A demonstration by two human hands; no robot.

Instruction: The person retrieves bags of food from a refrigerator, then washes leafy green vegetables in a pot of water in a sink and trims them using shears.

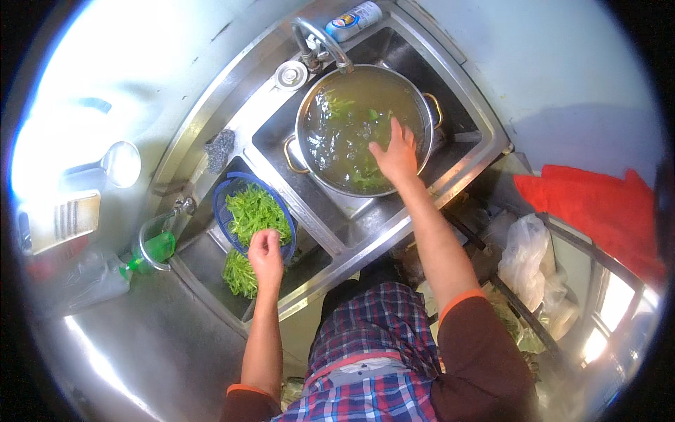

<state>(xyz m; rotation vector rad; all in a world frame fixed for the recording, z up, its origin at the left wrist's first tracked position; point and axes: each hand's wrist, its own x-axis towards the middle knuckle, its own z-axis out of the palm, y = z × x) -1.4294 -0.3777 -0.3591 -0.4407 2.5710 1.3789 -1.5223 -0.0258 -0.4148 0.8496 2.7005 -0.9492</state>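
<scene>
A large steel pot (337,153) with brass-coloured handles stands in the right sink basin, full of murky water with some green leaves (369,179) in it. My right hand (399,158) is over the pot's right part, fingers spread, nothing seen in them. In the left basin a blue plastic colander (220,211) holds leafy greens (253,208). Another bunch of greens (240,277) lies just below the colander. Above the colander's near rim is my left hand (266,252), its fingers curled together; whether they pinch a leaf cannot be told.
A curved faucet (321,45) reaches over the pot's far rim. Beside it are a sink strainer (291,75) and a spray can (354,21). A steel scouring pad (219,150) sits on the ledge, with a green bottle (158,248) left of the basin. Plastic bags (524,264) hang at right.
</scene>
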